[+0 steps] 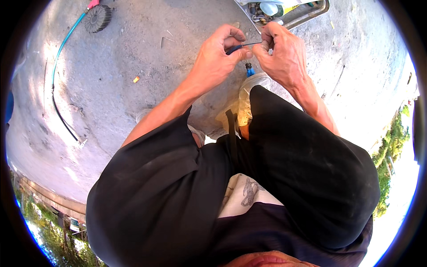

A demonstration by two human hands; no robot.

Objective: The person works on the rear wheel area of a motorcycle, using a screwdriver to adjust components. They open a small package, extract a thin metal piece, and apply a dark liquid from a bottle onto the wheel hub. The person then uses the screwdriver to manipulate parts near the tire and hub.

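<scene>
My left hand (218,53) is closed around a short, dark blue-black tube-like piece (234,49). A thin dark wire or rod (251,43) runs from it to my right hand (282,53). The fingertips of that hand are pinched together on the thin end. I cannot make out whether the piece is a cable or a small tool. Just below the hands, by my right shoe (245,107), is a blue-and-black handle (250,70), perhaps a screwdriver's, its lower end hidden. Both hands are held over the ground in front of my knees.
A metal tray (327,10) with small metal parts and a light blue round item (268,8) lies beyond my right hand. At the left are a black wheel (98,18) and a blue-and-black cable (54,75). An orange scrap (136,79) lies on the concrete.
</scene>
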